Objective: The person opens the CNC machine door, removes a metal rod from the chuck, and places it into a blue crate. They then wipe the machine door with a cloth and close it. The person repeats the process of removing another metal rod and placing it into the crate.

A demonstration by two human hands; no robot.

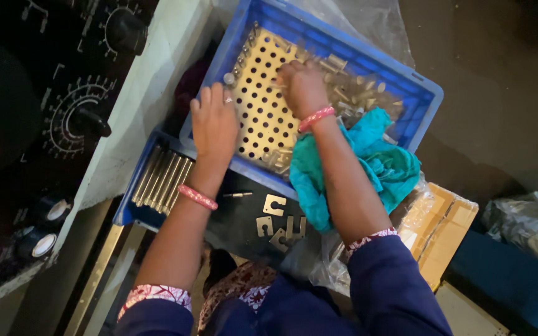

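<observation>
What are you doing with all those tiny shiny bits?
A person works over a blue crate. The left hand lies flat on a plate full of holes inside it. The right hand reaches into a heap of small metal pieces. A teal cloth hangs over the crate's edge.

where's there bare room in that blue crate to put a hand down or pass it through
Bare room: the lower-left stretch of the perforated plate, between the left hand and right hand. Crowded: the small metal pieces heaped along the blue crate far side, and the teal cloth draped over its right rim.
</observation>
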